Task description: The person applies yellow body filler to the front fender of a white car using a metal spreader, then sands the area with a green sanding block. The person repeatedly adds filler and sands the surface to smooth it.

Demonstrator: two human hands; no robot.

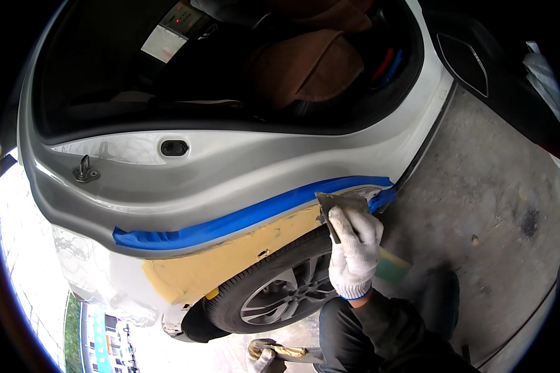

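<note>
My right hand [354,248], in a white knit glove, is closed on a flat grey putty spreader [342,202]. The spreader lies against the rear wheel-arch panel of a white car, at the front end of a band of beige body filler [224,261]. Blue masking tape [249,214] runs along the door-sill edge just above the filler. Low in the view, my left hand [262,355], also gloved, grips a flat putty blade [314,355] with a lump of yellowish filler [290,351] on it. The left fingers are partly cut off by the lower edge.
Below the filler is the car's wheel [286,292], close to my knees. Above, the door opening shows a brown seat [308,68] and a metal door striker [85,169]. An open door [473,62] hangs at upper right over concrete floor [479,186].
</note>
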